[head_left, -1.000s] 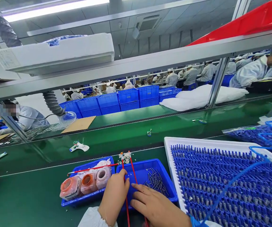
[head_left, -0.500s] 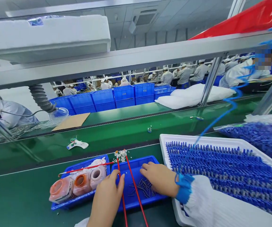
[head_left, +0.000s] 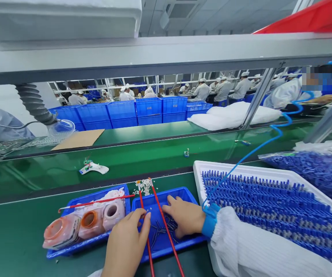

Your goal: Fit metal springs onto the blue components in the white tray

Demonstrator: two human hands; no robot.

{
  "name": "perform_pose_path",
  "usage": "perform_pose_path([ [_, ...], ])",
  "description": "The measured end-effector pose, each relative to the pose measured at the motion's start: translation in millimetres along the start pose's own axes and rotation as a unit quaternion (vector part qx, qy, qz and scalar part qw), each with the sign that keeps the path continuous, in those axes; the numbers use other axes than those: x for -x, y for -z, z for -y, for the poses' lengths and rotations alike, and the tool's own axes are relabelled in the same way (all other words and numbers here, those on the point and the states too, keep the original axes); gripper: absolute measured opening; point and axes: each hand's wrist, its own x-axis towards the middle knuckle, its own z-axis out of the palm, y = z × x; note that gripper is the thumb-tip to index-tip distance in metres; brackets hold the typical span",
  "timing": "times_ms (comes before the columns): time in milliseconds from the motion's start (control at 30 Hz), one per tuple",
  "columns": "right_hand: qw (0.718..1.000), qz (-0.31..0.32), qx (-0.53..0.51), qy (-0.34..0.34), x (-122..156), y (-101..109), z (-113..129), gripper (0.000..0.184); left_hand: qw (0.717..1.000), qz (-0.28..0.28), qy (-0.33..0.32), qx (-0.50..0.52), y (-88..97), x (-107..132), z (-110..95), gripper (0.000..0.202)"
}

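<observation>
My left hand (head_left: 127, 240) is over the left side of a blue tray (head_left: 160, 257), beside a red-handled brush (head_left: 145, 231). Its thumb and forefinger are pinched together; anything between them is too small to make out. My right hand (head_left: 185, 217), in a blue wristband, reaches into the same tray with thumb and fingers apart. Its thumb is down at a pile of thin dark metal pieces (head_left: 161, 230), perhaps springs or screws. A second red-handled stick (head_left: 166, 223) lies across the tray between the hands. Small white bits (head_left: 145, 187) are scattered behind the tray.
Left stands a blue tray with several open bottles (head_left: 89, 220) and a red stick (head_left: 97, 202) across it. On the right, a white foam tray (head_left: 200, 173) holds rows of blue parts. A blue coiled cord (head_left: 249, 150) hangs over it. Beyond runs a green conveyor (head_left: 143, 159).
My right hand has moved left and deeper into the tray, its thumb lowered to the metal pieces. My left hand stays pinched near the brush. The camera view has shifted and tilted slightly.
</observation>
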Motion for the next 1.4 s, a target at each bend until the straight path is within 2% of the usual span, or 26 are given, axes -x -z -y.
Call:
perform_pose_path([
  [67, 1.000, -0.002, -0.007, 0.012, -2, -5, -1, 0.062, 1.000, 0.002, -0.001, 0.004, -1.0, 0, 1, 0.026],
  [233, 0.999, -0.006, -0.021, 0.035, -5, -10, -3, 0.032, 1.000, -0.004, -0.009, 0.014, -3.0, 0, 3, 0.026],
  [300, 0.999, -0.008, -0.028, 0.039, -5, -10, -4, 0.027, 1.000, -0.003, -0.012, 0.019, -3.3, 0, 2, 0.025],
  [600, 0.995, -0.002, -0.080, 0.062, 1, 0, -17, 0.027, 0.997, -0.021, -0.018, 0.075, 2.0, 1, 0, 0.028],
  [733, 0.991, -0.007, -0.111, 0.071, 3, 6, -26, 0.026, 0.986, -0.046, -0.041, 0.153, 9.1, -2, -2, 0.030],
  [800, 0.989, -0.011, -0.125, 0.080, 4, 11, -32, 0.027, 0.974, -0.015, -0.044, 0.220, 14.3, -3, -8, 0.031],
  [900, 0.985, -0.017, -0.143, 0.094, 7, 20, -39, 0.028, 0.934, 0.079, -0.021, 0.348, 21.3, -7, -23, 0.036],
  [967, 0.983, -0.025, -0.152, 0.101, 9, 27, -43, 0.029, 0.892, 0.132, 0.016, 0.433, 22.5, -14, -35, 0.038],
  [1067, 0.979, -0.040, -0.164, 0.111, 14, 41, -46, 0.028, 0.822, 0.177, 0.096, 0.534, 16.1, -31, -51, 0.033],
  [1233, 0.973, -0.073, -0.176, 0.130, 21, 69, -44, 0.029, 0.716, 0.260, 0.209, 0.613, -5.4, -62, -60, 0.037],
  [1333, 0.969, -0.084, -0.178, 0.146, 23, 81, -37, 0.028, 0.653, 0.317, 0.225, 0.650, -11.8, -66, -64, 0.046],
  [1400, 0.968, -0.081, -0.177, 0.160, 23, 86, -31, 0.026, 0.613, 0.326, 0.220, 0.685, -11.7, -63, -68, 0.049],
])
